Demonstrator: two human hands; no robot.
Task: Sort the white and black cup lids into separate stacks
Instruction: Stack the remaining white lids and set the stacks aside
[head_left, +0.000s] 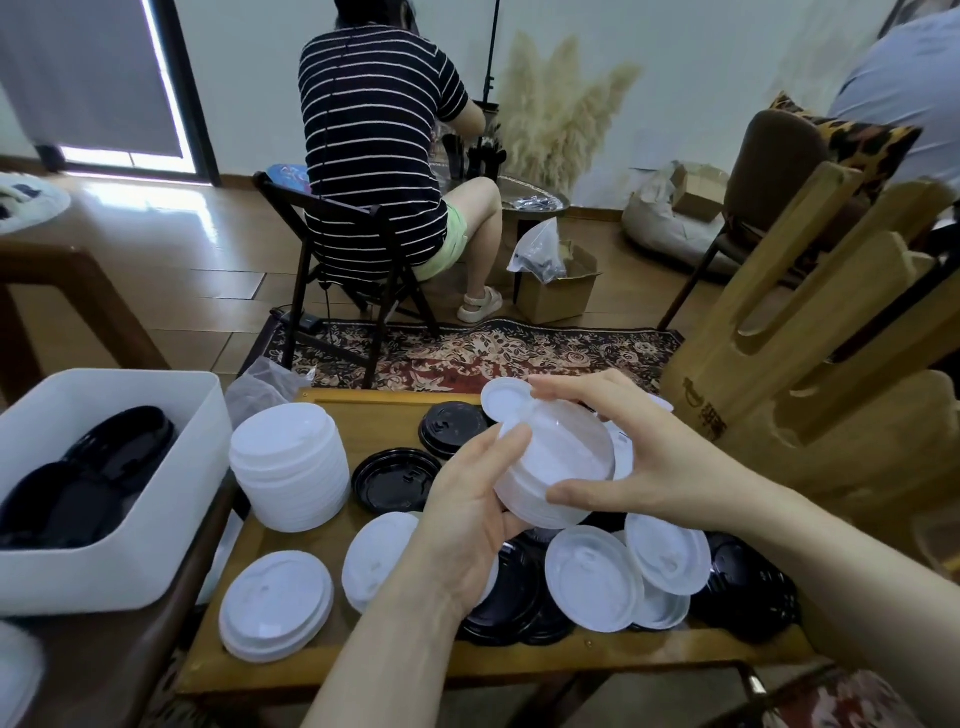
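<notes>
Bin (111, 410) left of tray (363, 670)

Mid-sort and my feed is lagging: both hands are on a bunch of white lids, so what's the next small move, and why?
Probably carry the held white lids left and set them on the tall white stack. Both the left hand and right hand grip them, and that stack is the biggest white one on the tray.
</notes>
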